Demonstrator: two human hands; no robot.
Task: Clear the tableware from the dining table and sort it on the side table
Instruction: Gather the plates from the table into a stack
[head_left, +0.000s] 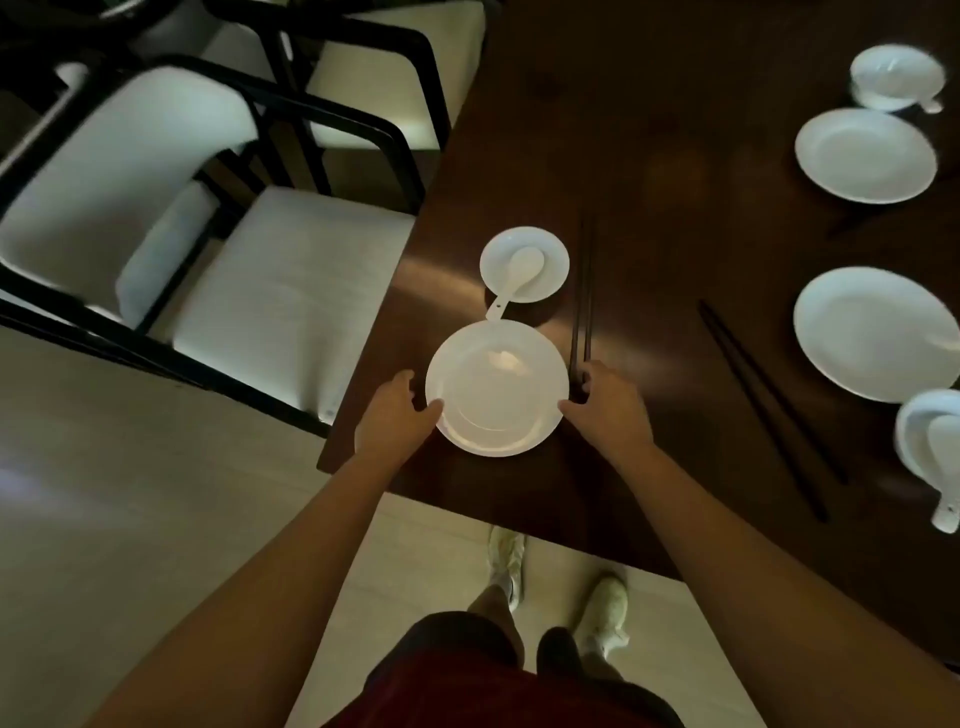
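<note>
A white dinner plate (496, 389) lies near the corner of the dark wooden dining table (675, 218). My left hand (397, 415) grips its left rim and my right hand (605, 408) grips its right rim. Just beyond the plate a small white bowl (550, 260) holds a white ceramic spoon (517, 278) whose handle points toward me. A pair of dark chopsticks (583, 296) lies right of the bowl, its near end under my right fingers.
More white plates (865, 155) (872, 332), two bowls with spoons (896, 77) (930, 441) and another chopstick pair (769, 405) lie to the right. Cushioned black-framed chairs (260, 270) stand left of the table. My feet are on a pale tiled floor (130, 493).
</note>
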